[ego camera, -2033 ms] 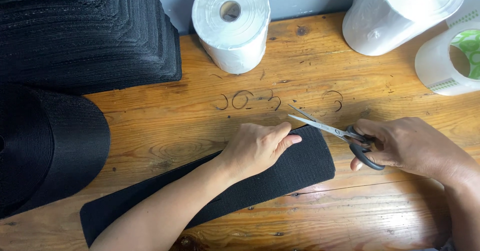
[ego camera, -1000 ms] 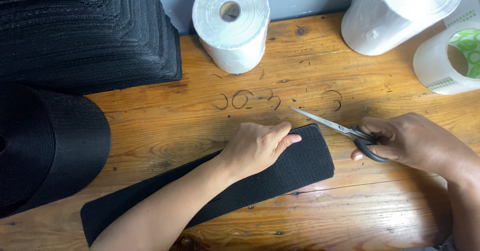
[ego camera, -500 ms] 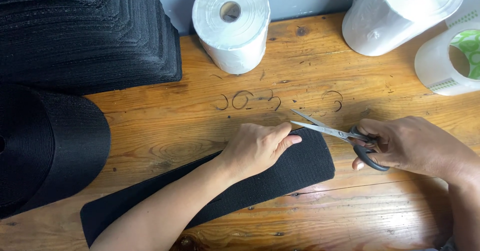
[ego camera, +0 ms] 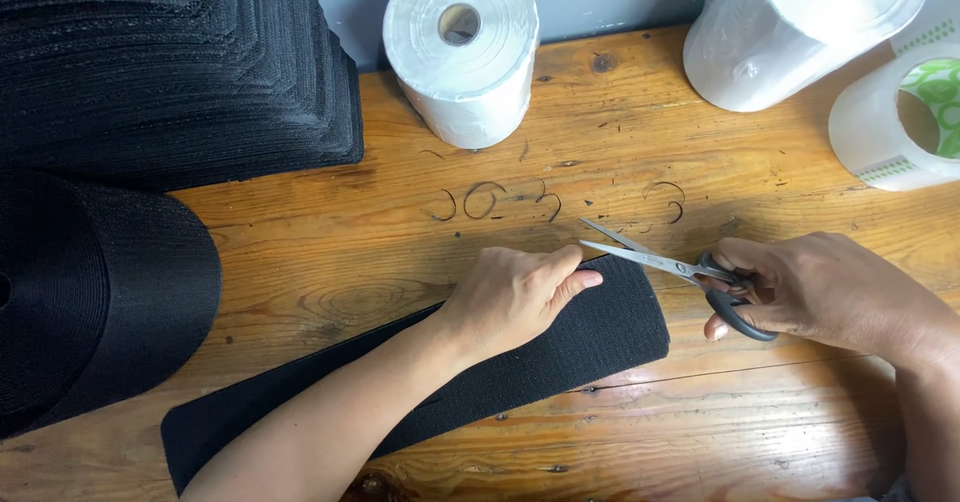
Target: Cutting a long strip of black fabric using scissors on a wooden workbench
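Head view: left hand [ego camera: 515, 297] pressed flat, fingers spread narrow, on black strip [ego camera: 580, 337] lying across wooden table [ego camera: 700, 422]. Right hand [ego camera: 820, 287] curled through black handles of scissors [ego camera: 680, 267] — blades parted, tips just beyond left fingertips, at strip's upper corner. Thin black curled trimmings [ego camera: 480, 202] scattered just past the blades.

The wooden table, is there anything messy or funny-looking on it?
Yes, a little. Thin, dark curled trimmings lie scattered on the wooden table, just beyond the black strip that the left hand presses flat. The right hand holds open scissors at its corner. Nothing looks broken.
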